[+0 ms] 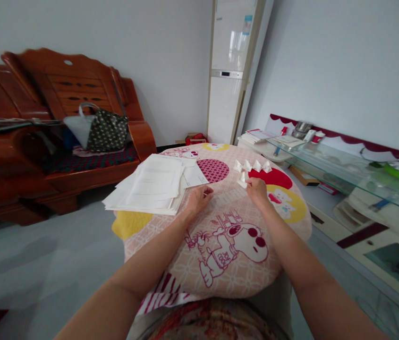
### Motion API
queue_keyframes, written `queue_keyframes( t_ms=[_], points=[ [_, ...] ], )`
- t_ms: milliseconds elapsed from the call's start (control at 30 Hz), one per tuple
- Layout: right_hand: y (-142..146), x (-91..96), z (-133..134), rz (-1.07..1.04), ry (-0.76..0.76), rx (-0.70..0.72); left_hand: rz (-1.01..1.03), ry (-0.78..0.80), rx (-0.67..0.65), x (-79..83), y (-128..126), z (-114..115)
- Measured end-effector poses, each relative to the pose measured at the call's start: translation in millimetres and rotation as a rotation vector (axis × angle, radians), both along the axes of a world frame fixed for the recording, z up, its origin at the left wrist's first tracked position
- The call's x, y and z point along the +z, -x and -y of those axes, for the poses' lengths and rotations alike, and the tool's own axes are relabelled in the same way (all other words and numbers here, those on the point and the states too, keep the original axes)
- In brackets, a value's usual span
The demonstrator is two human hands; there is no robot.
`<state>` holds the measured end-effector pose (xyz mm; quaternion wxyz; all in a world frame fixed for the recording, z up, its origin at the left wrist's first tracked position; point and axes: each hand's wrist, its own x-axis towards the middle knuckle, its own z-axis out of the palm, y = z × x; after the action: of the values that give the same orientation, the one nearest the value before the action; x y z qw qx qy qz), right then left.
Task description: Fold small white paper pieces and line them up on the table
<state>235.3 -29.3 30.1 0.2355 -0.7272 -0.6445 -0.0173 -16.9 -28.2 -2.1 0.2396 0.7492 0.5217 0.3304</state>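
Observation:
My right hand (pixel 257 190) is closed in a pinch on a small folded white paper piece (pixel 242 180), near the right side of the round table. Just beyond it, several similar folded paper pieces (pixel 257 165) stand in a short row. My left hand (pixel 199 199) rests on the tablecloth with its fingers loosely curled and a gap between them, and nothing shows in it. To its left lies a stack of white paper sheets (pixel 155 182), with a printed sheet (pixel 194 175) sticking out toward the hand.
A patterned cloth (pixel 234 278) with cartoon figures covers the table. On the left stands a wooden bench (pixel 75 85) with bags (pixel 107 131) on it. A glass-topped cabinet (pixel 348 165) holding various items runs along the right. Behind the table rises a tall white appliance (pixel 229 104).

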Motion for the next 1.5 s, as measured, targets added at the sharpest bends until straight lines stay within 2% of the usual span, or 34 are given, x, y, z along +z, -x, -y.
queue_keyframes(
  t_ms=[133,367,733,900,1033,1133,1233,1300,1400,1500],
  points=[
    [-11.9,3.7,-23.0,0.081,0.080,-0.121,-0.027,0.007,-0.014,-0.4,-0.3,1.1],
    [-16.3,2.0,-50.2,0.073,0.143,-0.183,-0.032,0.035,-0.021,0.0,-1.5,3.1],
    [-19.8,-1.3,-62.9,0.067,0.166,-0.196,-0.041,0.014,-0.039,-2.4,-1.0,3.6],
    [-18.2,1.9,-54.5,0.069,0.158,-0.159,-0.064,-0.010,-0.057,-4.6,-0.6,1.8],
    [-8.8,2.8,-36.5,0.053,0.072,-0.125,-0.094,-0.006,-0.054,-5.6,-1.8,-1.2],
    [9.6,-1.2,-19.2,0.041,0.069,-0.008,-0.113,-0.009,-0.057,-5.7,-2.6,-1.7],
    [33.6,-11.1,-2.7,-0.021,0.205,0.195,-0.138,-0.026,-0.079,-3.8,-2.4,0.2],
    [46.7,-19.6,5.9,-0.058,0.211,0.275,-0.169,-0.029,-0.086,-1.3,-0.9,1.5],
    [55.0,-31.2,13.2,-0.082,0.146,0.272,-0.247,-0.057,0.003,2.3,4.5,0.1],
    [52.1,-37.8,14.8,-0.155,0.114,0.249,-0.321,-0.181,0.109,2.6,13.4,-5.9]
  ],
)
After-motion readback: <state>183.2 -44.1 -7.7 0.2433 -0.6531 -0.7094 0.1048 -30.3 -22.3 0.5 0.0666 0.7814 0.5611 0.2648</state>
